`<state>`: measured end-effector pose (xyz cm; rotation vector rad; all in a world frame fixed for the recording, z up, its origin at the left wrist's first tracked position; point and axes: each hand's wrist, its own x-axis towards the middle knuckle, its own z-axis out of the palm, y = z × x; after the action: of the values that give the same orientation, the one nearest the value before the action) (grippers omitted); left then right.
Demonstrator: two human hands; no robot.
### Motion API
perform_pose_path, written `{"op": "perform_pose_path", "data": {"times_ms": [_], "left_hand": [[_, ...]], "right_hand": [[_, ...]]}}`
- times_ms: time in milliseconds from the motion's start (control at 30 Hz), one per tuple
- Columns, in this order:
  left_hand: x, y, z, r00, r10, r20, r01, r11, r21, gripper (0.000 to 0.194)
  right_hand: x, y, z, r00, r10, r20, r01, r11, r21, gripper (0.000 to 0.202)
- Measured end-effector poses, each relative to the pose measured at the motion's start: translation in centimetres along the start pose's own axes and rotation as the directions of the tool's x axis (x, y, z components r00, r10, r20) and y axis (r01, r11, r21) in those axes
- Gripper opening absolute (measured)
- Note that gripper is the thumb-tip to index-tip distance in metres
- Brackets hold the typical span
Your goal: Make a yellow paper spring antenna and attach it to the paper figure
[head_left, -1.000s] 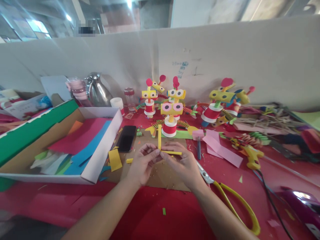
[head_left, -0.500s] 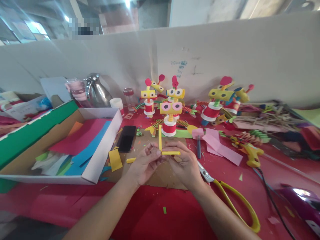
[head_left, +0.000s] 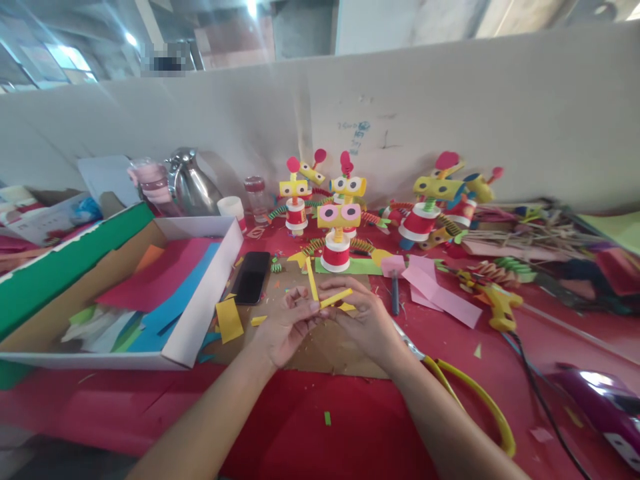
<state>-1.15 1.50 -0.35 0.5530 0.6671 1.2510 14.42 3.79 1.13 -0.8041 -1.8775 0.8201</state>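
Two narrow yellow paper strips (head_left: 336,298) meet at an angle between my hands, one pointing up and away, the other toward the right. My left hand (head_left: 290,325) pinches them near the corner where they join. Fingers of my right hand (head_left: 363,320) are closed around the right-hand strip. Under both hands lies a brown cardboard sheet (head_left: 320,353). Just beyond them stands a paper-cup figure (head_left: 335,251) with a yellow head and pink-ringed eyes. A yellow paper piece (head_left: 230,320) rests left of my left hand.
An open box of coloured paper (head_left: 200,307) and a phone (head_left: 252,277) are at left. Yellow-handled scissors (head_left: 475,393), pink paper (head_left: 443,293), a yellow glue gun (head_left: 501,305) and a purple object (head_left: 595,400) lie right. More figures (head_left: 421,220) stand behind.
The yellow strips have tilted: the upright one leans left and the right-hand one now slants upward. Both hands keep hold, and the view has shifted slightly.
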Motion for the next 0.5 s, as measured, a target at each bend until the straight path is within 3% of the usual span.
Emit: {"op": "perform_pose_path", "data": {"times_ms": [233, 333, 500], "left_hand": [[-0.4, 0.0, 0.5, 0.998, 0.044, 0.037, -0.046, 0.998, 0.053, 0.031], [-0.3, -0.1, 0.4, 0.999, 0.037, 0.034, -0.037, 0.999, 0.02, 0.03], [0.3, -0.9, -0.1, 0.996, 0.078, -0.044, -0.08, 0.995, -0.055, 0.028]], "right_hand": [[0.1, -0.6, -0.4, 0.993, -0.112, 0.039, 0.114, 0.992, -0.045, 0.027], [0.0, -0.5, -0.1, 0.998, -0.061, 0.027, 0.06, 0.998, 0.013, 0.024], [-0.3, 0.1, 0.8, 0.99, 0.095, -0.104, -0.082, 0.989, 0.124, 0.016]]}}
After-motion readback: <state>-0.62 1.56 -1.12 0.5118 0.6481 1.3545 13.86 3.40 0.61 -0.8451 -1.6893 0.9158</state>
